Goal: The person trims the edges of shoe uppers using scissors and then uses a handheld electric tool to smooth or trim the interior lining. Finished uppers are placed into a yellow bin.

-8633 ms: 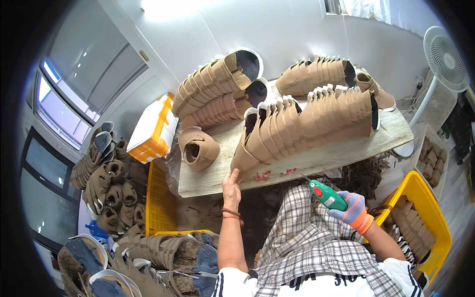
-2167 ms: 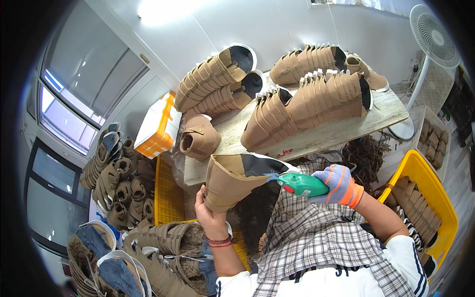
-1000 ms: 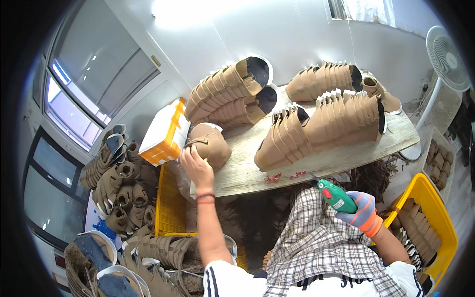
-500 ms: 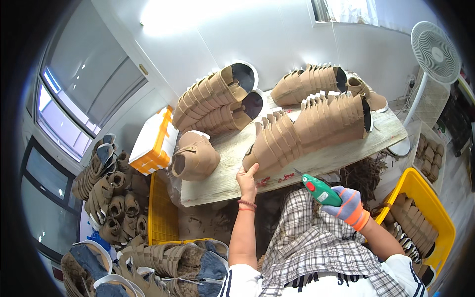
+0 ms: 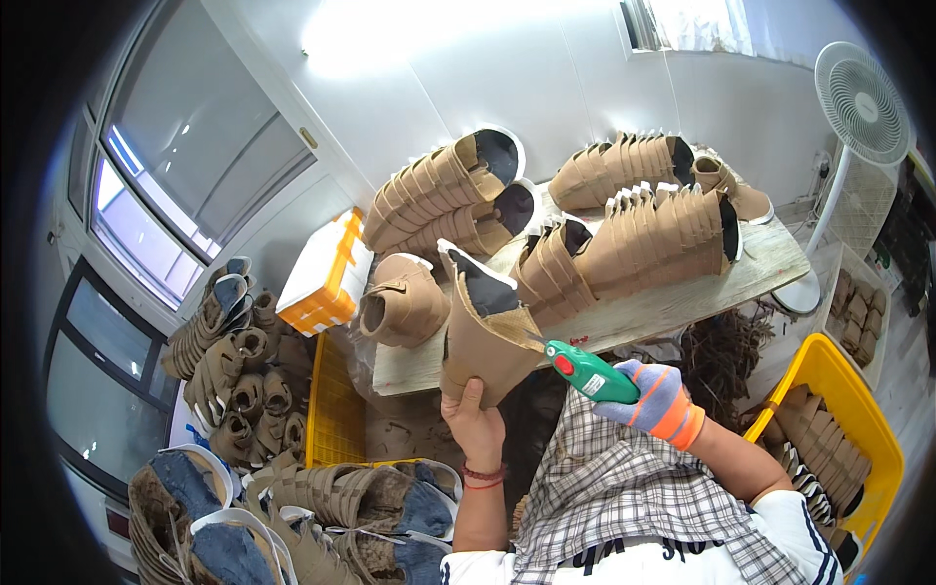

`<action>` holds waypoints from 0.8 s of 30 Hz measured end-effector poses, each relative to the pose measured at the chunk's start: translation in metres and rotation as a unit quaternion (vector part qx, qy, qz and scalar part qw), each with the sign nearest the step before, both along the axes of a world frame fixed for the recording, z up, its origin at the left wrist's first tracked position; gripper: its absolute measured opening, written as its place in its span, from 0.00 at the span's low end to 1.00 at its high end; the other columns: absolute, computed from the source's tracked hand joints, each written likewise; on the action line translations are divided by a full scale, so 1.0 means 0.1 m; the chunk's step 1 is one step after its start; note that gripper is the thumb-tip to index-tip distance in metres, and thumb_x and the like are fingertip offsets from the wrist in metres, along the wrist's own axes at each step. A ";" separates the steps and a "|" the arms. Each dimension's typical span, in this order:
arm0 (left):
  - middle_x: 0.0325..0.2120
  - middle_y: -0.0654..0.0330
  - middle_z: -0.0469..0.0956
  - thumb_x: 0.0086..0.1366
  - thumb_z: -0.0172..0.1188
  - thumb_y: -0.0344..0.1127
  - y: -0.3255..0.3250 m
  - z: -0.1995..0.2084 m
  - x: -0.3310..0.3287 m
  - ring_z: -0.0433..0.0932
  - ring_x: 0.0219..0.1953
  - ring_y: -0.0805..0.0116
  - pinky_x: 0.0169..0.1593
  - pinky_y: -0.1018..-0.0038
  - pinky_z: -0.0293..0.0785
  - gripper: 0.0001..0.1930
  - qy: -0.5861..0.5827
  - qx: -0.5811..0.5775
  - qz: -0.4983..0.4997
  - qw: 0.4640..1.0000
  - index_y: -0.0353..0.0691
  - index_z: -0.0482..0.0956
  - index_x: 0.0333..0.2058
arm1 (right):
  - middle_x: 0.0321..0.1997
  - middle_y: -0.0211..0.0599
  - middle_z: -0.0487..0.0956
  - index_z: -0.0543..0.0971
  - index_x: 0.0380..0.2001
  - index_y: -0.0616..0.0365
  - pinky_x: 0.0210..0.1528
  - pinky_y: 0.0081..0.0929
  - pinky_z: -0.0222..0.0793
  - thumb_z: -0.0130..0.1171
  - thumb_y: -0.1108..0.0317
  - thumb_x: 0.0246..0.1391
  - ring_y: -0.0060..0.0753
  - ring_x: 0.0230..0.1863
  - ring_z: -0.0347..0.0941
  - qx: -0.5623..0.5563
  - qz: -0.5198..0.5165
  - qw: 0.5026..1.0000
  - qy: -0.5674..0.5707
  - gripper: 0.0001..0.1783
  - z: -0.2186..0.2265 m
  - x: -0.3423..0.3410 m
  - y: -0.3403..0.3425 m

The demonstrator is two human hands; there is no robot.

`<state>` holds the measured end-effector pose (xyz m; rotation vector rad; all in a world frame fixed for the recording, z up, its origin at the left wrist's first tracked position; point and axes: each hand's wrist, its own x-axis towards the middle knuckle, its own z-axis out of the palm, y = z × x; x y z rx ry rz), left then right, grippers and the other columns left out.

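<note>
My bare left hand (image 5: 474, 425) grips a tan shoe upper (image 5: 485, 343) by its lower edge, thumb in front, holding it up before the bench. Dark lining and a white edge show at its open top. My right hand (image 5: 655, 400), in a grey and orange glove, is wrapped round a green handheld power cutter (image 5: 592, 372) with a red button. The cutter's thin pointed tip reaches the right edge of the upper; whether it touches cannot be told. Behind them a nested row of tan uppers (image 5: 653, 239) lies on the wooden bench (image 5: 414, 369).
More nested uppers (image 5: 429, 195) and a single upper (image 5: 405, 300) stand on the bench. A white and orange box (image 5: 325, 273) is at its left. Piled uppers (image 5: 370, 507) fill the lower left. A yellow crate (image 5: 873, 409) with uppers stands right, a white fan (image 5: 862, 102) behind.
My left hand has lifted one upper off the front of the nested row and drawn it nearer, tilted up. The right hand has brought the cutter left, to the upper's edge.
</note>
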<state>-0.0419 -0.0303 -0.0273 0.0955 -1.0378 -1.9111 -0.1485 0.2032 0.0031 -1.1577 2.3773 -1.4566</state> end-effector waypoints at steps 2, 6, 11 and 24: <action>0.44 0.60 0.78 0.60 0.60 0.26 0.04 -0.06 -0.02 0.77 0.45 0.69 0.50 0.70 0.74 0.17 -0.005 -0.014 -0.009 1.000 0.37 0.75 0.49 | 0.26 0.40 0.82 0.80 0.38 0.60 0.33 0.25 0.74 0.73 0.51 0.38 0.33 0.28 0.80 -0.031 0.012 0.999 -0.005 0.28 0.02 0.04 0.03; 0.44 0.60 0.78 0.60 0.59 0.23 0.22 -0.14 -0.12 0.77 0.45 0.70 0.50 0.72 0.73 0.16 -0.025 -0.054 0.007 0.998 0.36 0.76 0.48 | 0.27 0.39 0.82 0.80 0.37 0.60 0.32 0.24 0.74 0.73 0.52 0.38 0.31 0.27 0.80 -0.050 -0.003 0.999 0.006 0.27 0.07 0.09 0.09; 0.36 0.63 0.80 0.60 0.60 0.23 0.43 -0.18 -0.16 0.75 0.36 0.77 0.41 0.78 0.72 0.08 -0.128 -0.199 0.094 0.967 0.31 0.79 0.39 | 0.27 0.38 0.81 0.79 0.37 0.60 0.32 0.23 0.73 0.73 0.52 0.39 0.27 0.27 0.79 -0.065 -0.045 0.996 -0.048 0.26 0.07 0.11 0.14; 0.30 0.55 0.81 0.52 0.67 0.27 0.40 -0.39 -0.08 0.79 0.31 0.56 0.35 0.70 0.73 0.08 -0.153 -0.600 0.145 0.772 0.36 0.83 0.33 | 0.23 0.23 0.75 0.78 0.39 0.62 0.26 0.14 0.64 0.71 0.57 0.46 0.10 0.24 0.65 -0.171 -0.027 0.959 -0.227 0.23 0.23 0.00 0.21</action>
